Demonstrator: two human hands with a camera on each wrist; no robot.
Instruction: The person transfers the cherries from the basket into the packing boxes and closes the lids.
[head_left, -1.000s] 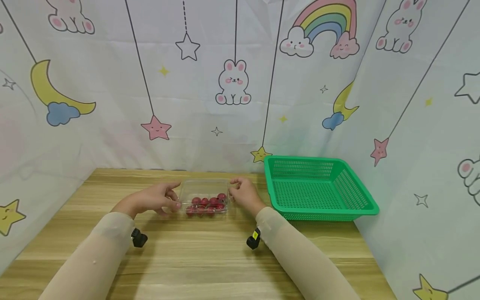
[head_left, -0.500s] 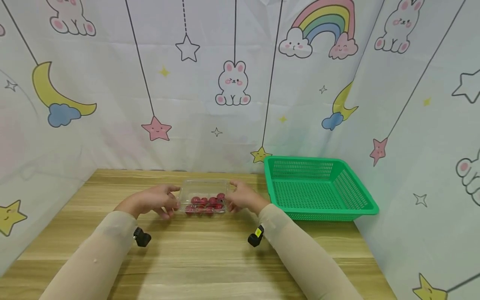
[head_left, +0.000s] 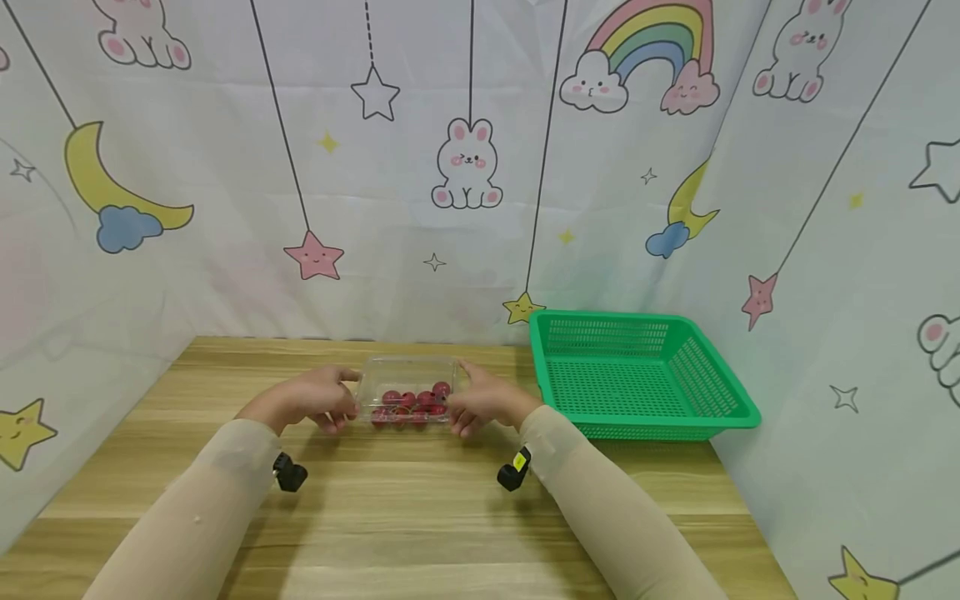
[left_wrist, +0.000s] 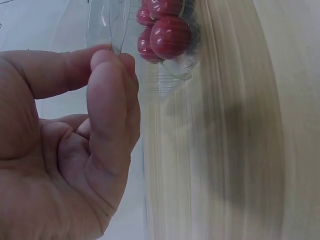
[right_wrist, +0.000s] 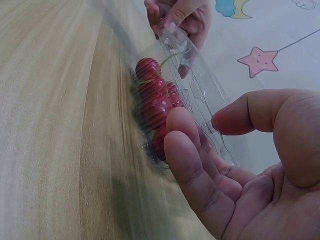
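A clear plastic clamshell box [head_left: 408, 372] of red cherries [left_wrist: 170, 37] rests on the table near the back wall. Some green stems show among the fruit. At the box's left end my left hand [head_left: 311, 398] pinches the thin rim between thumb and fingertips. My right hand [head_left: 491, 396] is at the opposite end, its thumb by the rim and its bent fingers in front of the cherries. A gap shows between that thumb and the fingers [right_wrist: 182, 155] in the right wrist view. The lid lies over the cherries, and its right corner is partly hidden by my right hand.
A green slotted plastic basket [head_left: 622, 387] stands to the right of the box, close behind my right hand. Wood-grain table [head_left: 405, 525] stretches in front of both hands. A patterned cloth wall [head_left: 390, 208] closes off the back.
My right hand has shifted slightly forward and down around the box's right end, its fingers now at the front corner. My left hand has moved only slightly, still at the left end.
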